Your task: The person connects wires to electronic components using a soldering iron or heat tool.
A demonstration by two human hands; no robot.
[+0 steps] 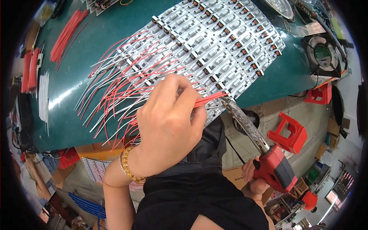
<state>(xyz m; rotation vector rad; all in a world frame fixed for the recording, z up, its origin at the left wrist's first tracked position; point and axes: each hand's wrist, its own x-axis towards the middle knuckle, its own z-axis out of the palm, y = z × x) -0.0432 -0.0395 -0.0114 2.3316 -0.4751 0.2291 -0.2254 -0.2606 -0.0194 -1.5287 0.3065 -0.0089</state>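
My left hand (168, 115) pinches a small bunch of red wires (209, 99) between thumb and fingers, over the near edge of a panel of white circuit boards (226, 51). My right hand (254, 180) is wrapped round the grip of a red and black soldering gun (276, 168). The iron's darkened tip meets or nearly meets the wire ends at the panel's edge; contact is hard to tell. Along the panel's left side, many red and white wires (111, 97) stick out and fan across the table. Part of them is hidden behind my left hand.
On the green table (73, 111) lie loose red wires (68, 36), a white wire bundle (44, 96) and red bundles (30, 71). A black fan (321, 55) and a metal dish (281, 8) stand to the right. Red stools (289, 134) are on the floor.
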